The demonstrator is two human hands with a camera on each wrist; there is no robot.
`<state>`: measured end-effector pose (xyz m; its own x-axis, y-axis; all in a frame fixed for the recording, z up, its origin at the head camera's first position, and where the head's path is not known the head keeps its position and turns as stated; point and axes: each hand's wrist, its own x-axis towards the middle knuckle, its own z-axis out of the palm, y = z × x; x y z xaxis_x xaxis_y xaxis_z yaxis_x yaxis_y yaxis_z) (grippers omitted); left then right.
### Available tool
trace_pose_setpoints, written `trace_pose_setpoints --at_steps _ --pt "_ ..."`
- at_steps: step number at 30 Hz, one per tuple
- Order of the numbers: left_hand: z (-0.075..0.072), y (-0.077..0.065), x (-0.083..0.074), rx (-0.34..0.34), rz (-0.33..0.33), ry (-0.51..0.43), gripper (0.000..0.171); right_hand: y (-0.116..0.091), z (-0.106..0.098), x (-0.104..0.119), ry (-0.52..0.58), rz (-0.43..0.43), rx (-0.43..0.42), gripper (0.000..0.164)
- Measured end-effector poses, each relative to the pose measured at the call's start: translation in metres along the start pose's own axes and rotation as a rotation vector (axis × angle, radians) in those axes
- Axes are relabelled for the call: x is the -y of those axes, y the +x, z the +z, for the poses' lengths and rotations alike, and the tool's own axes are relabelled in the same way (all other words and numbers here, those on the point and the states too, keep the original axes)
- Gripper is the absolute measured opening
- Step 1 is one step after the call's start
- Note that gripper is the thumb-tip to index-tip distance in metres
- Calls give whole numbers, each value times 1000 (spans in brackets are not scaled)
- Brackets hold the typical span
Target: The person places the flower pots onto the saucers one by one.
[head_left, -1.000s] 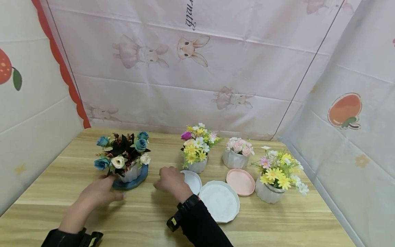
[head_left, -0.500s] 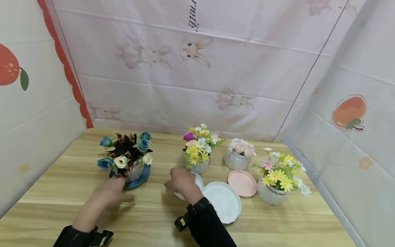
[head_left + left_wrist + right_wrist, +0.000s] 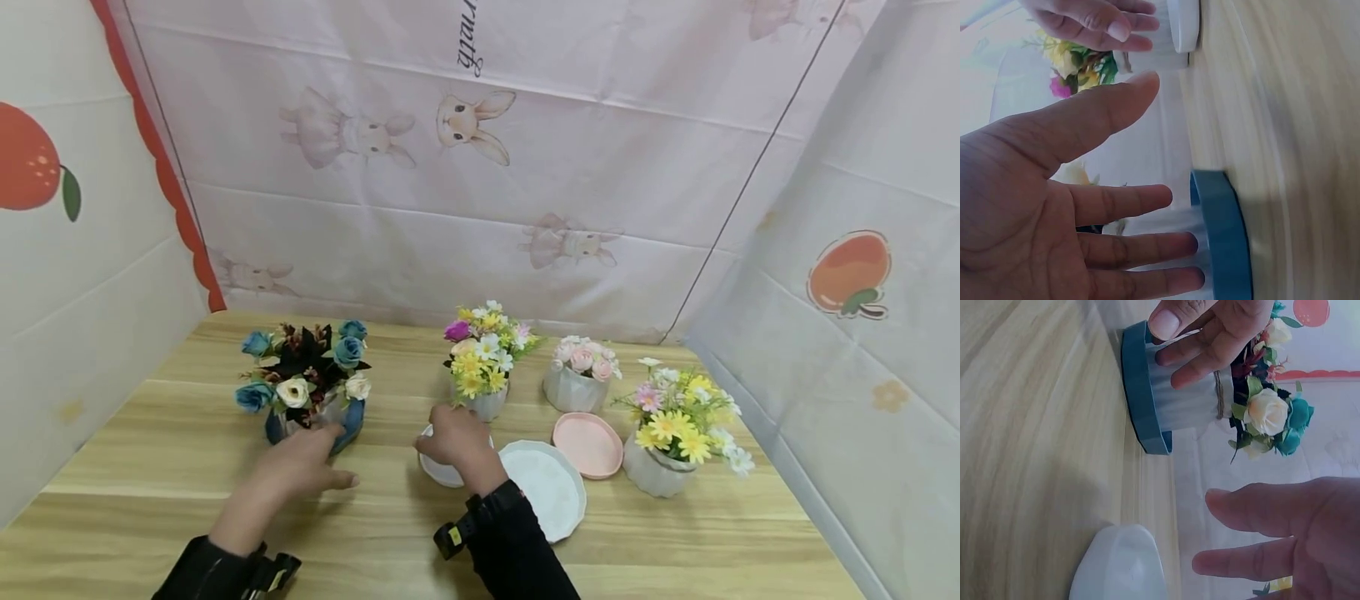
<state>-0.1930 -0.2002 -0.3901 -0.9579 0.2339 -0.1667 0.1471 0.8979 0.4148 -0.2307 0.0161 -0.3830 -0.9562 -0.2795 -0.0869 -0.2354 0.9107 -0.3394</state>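
On the wood-grain table [image 3: 375, 542], the pot of blue and cream roses [image 3: 300, 367] stands upright inside a blue saucer [image 3: 1141, 394], whose raised rim probably serves to keep the pot's base in place. The left hand [image 3: 300, 462] is in front of that pot, fingers extended and spread, gripping nothing, though whether the fingertips touch it cannot be told. The right hand [image 3: 461, 437], fingers likewise extended and holding nothing, is above a small white saucer [image 3: 438, 473] that lies flat, presumably for stability.
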Motion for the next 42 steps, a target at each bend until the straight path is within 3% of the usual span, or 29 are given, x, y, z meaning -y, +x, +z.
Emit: trace_pose_setpoints --at_steps 6,13,32,42 --pt "8 7 -10 -59 51 24 76 2 0 -8 22 34 -13 27" --pt "13 13 -20 -100 66 22 70 1 -4 -20 33 78 -16 29" --pt "28 30 -41 -167 114 41 62 4 -15 -44 78 199 -11 29" --pt "35 39 -53 -155 129 65 61 6 -21 -58 127 271 -9 36"
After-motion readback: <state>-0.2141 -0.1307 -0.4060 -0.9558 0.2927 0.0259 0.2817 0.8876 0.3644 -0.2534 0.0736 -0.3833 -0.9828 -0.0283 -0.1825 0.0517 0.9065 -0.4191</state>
